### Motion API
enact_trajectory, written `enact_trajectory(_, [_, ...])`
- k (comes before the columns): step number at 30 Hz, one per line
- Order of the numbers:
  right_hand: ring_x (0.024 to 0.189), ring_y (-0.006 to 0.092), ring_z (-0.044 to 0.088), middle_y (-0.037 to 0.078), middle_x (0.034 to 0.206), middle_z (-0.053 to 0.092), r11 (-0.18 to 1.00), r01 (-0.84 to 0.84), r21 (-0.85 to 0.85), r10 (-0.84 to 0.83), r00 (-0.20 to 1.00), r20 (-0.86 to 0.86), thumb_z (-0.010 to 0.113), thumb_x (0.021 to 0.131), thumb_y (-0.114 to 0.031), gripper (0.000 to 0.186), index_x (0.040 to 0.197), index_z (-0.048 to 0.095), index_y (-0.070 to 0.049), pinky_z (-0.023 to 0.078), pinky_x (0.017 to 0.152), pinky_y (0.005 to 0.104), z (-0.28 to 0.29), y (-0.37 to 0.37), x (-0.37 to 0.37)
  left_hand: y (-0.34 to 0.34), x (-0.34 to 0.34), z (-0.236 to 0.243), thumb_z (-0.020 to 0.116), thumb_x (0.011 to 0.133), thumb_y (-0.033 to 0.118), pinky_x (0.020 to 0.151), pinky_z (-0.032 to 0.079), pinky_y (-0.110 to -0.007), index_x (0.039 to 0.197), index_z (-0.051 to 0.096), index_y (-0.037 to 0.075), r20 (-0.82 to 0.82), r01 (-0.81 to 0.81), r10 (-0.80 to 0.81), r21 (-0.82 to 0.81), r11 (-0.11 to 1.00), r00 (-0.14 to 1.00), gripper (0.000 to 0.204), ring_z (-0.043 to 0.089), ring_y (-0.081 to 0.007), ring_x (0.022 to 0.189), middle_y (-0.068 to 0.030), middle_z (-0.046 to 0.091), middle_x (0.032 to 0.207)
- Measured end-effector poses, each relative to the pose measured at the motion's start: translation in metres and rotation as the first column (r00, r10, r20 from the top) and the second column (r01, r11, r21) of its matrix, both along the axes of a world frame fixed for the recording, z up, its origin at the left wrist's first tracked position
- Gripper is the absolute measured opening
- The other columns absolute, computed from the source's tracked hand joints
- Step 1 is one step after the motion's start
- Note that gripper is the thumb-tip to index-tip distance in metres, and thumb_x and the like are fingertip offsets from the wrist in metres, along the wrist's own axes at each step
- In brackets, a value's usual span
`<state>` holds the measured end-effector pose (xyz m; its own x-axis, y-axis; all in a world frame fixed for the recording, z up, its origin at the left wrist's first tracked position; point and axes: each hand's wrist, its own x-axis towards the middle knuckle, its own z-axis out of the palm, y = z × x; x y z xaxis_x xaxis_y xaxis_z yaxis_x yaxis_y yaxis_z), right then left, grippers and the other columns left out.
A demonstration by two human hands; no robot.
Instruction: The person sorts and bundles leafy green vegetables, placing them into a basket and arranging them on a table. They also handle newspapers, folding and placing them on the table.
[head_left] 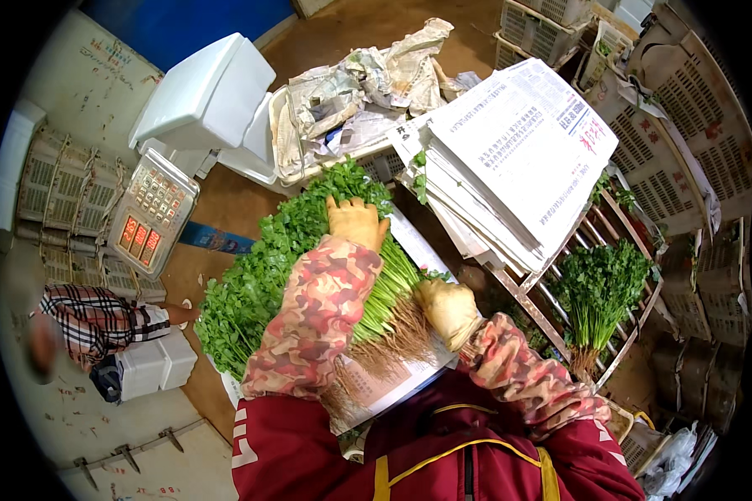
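A large heap of coriander-like leafy greens point(263, 255) lies before me, its leaves to the left and its stems and brown roots point(401, 330) to the right. Under it are newspaper sheets point(409, 367). My left hand point(355, 221), in a yellow glove, rests on the far part of the heap with its fingers spread over leaves and stems. At the root side, my right hand point(449, 313), gloved too, is curled closed against the root ends; what lies in its fingers is hidden.
Beyond the heap stands a crate point(280, 154) with crumpled newspaper. A newspaper stack point(510, 159) and another bunch of greens point(602, 292) sit on a metal rack point(522, 301) at right. Left are a scale point(152, 213), foam boxes point(205, 96) and a person in a plaid sleeve point(92, 321).
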<state>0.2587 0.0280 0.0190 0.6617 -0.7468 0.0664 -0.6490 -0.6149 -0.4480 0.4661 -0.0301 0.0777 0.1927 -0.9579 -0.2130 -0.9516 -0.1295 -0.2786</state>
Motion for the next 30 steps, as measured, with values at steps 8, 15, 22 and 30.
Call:
enact_trajectory(8, [0.063,0.0285,0.062,0.010,0.073,0.062,1.000,0.018,0.011,-0.019,0.995,0.103,0.063,0.086,-0.026,0.024,0.103,0.060,-0.009,0.049,0.056,0.0403,0.047,0.006,-0.018,0.029,-0.013,0.044,0.056,0.092,0.038,0.111,0.017,-0.060,0.129,0.054,0.011,-0.052,0.150,-0.167,-0.234,0.960,0.985,0.046,0.042,-0.0345,0.130,-0.0165,0.049,0.136])
enact_trajectory(15, [0.062,0.0281,0.060,0.009,0.071,0.057,0.996,-0.065,-0.055,0.074,0.982,0.176,0.064,0.083,-0.015,0.020,0.101,0.060,-0.007,0.048,0.056,0.0399,0.039,0.027,-0.026,0.056,-0.037,0.036,0.056,0.091,0.037,0.112,0.017,-0.057,0.133,0.051,0.013,-0.161,0.226,-0.247,-0.137,0.964,0.955,0.048,0.038,-0.0356,0.132,-0.0173,0.047,0.138])
enact_trajectory(22, [0.056,0.0241,0.058,0.010,0.072,0.060,0.980,-0.146,-0.133,0.173,0.960,0.221,0.058,0.076,-0.009,0.012,0.087,0.058,-0.006,0.048,0.051,0.0397,-0.008,0.028,-0.030,0.056,-0.040,-0.024,0.067,0.081,0.033,0.105,0.027,-0.058,0.119,0.060,0.011,-0.140,0.275,-0.319,-0.264,0.924,0.937,0.044,0.047,-0.0309,0.116,-0.0126,0.057,0.114])
enact_trajectory(30, [0.080,0.0293,0.068,0.014,0.092,0.070,0.949,0.215,0.231,-0.295,0.862,0.411,0.063,0.086,-0.016,0.031,0.116,0.065,-0.009,0.055,0.072,0.0359,0.033,0.055,-0.280,0.072,-0.149,0.032,0.066,0.084,0.021,0.112,0.028,-0.049,0.132,0.048,0.001,-0.217,0.226,-0.315,-0.353,0.908,0.924,0.055,0.045,-0.0363,0.126,-0.0191,0.051,0.133])
